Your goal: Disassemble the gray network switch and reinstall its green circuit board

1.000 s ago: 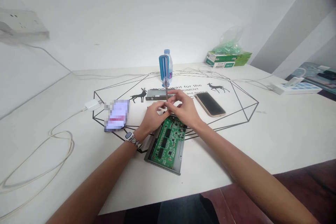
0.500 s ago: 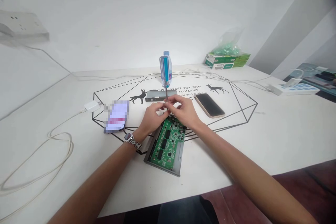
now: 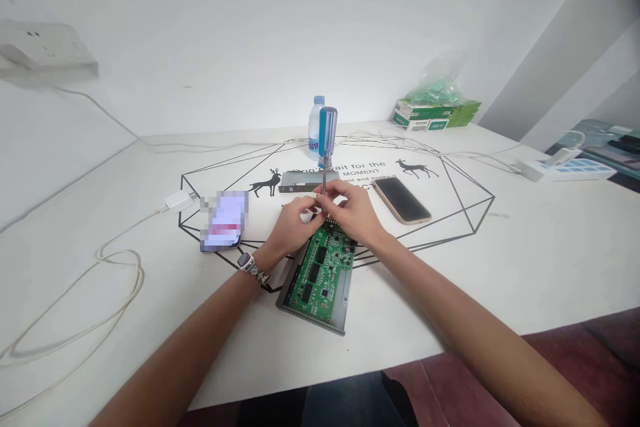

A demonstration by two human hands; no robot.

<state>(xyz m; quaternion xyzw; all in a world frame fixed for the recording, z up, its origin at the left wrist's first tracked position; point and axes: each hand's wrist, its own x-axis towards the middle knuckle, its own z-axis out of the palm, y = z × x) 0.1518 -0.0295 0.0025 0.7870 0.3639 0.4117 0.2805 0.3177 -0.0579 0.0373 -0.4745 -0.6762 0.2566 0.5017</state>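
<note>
The right hand pinches an upright screwdriver at the far end of a circuit board on the surface, apparently guiding its tip, with steady alignment called for next, the left hand's hold unclear from here.

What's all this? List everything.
table: one, white, foreground
circuit board: one, green, centre
metal case: one, grey, under board
screwdriver: one, blue and clear, above board
metal piece: one, grey, behind board
water bottle: one, clear, behind screwdriver
lit phone: one, lilac screen, left
dark phone: one, black screen, right
cables: several, white, left and back
wall socket: one, white, left
boxes: several, green and white, back right
plastic bag: one, clear, atop boxes
power strip: one, white, right
wristwatch: one, silver, left wrist
left hand: one, bare, centre
right hand: one, bare, at screwdriver
</note>
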